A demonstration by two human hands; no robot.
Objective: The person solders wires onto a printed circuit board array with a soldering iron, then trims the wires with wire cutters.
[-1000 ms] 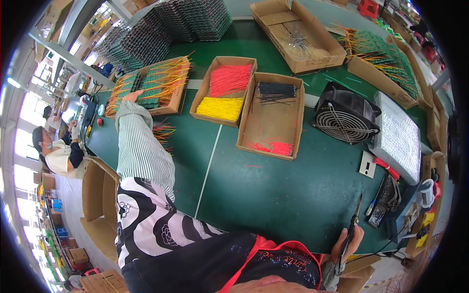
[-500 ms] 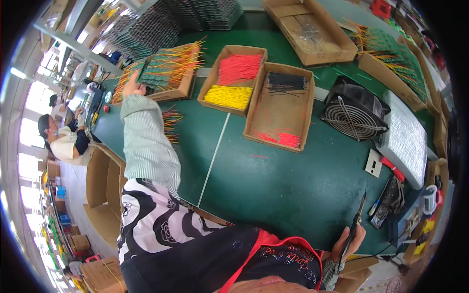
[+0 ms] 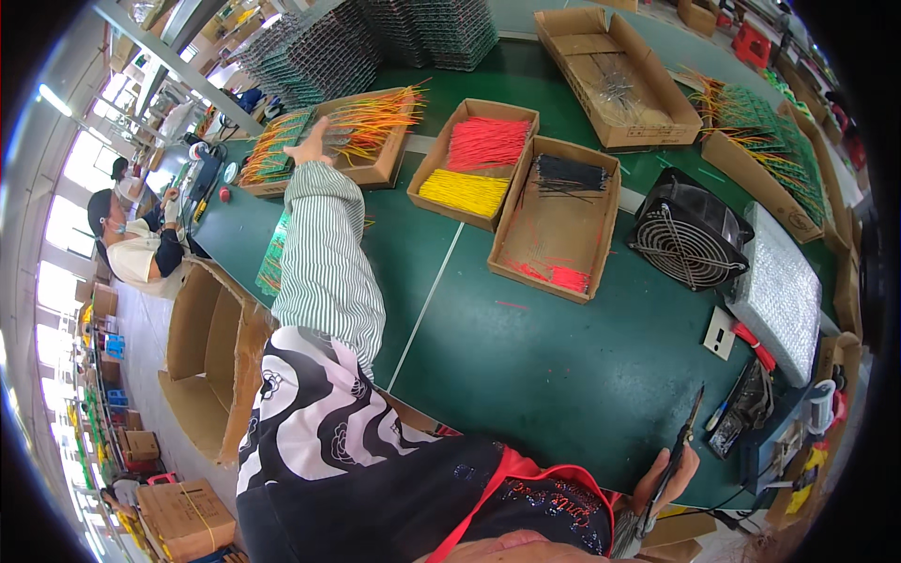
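My left hand [image 3: 311, 144] reaches over a shallow cardboard box [image 3: 380, 172] at the far left, its fingers apart and nothing visible between them. Green circuit boards with orange and yellow wires [image 3: 374, 120] fill the box, close around that hand. Beneath my striped left sleeve, a green board strip [image 3: 271, 255] lies on the table, partly hidden by the forearm. At the lower right, my right hand [image 3: 672, 474] is closed round the black handle of a soldering iron [image 3: 686, 435], its thin tip pointing up and away from me.
Mid-table, one carton [image 3: 457, 204] holds red and yellow wires, another [image 3: 504, 255] black and red ones. A black fan [image 3: 693, 230] stands right, beside a bubble-wrapped slab [image 3: 781, 291]. Stacked trays [image 3: 314, 66] rise at the back left. A co-worker [image 3: 127, 239] sits far left.
My left hand has shifted right over the box and its fingers have spread. With the sleeve moved right, the board strip's left part shows. The whole view has shifted slightly; my right hand keeps its hold.
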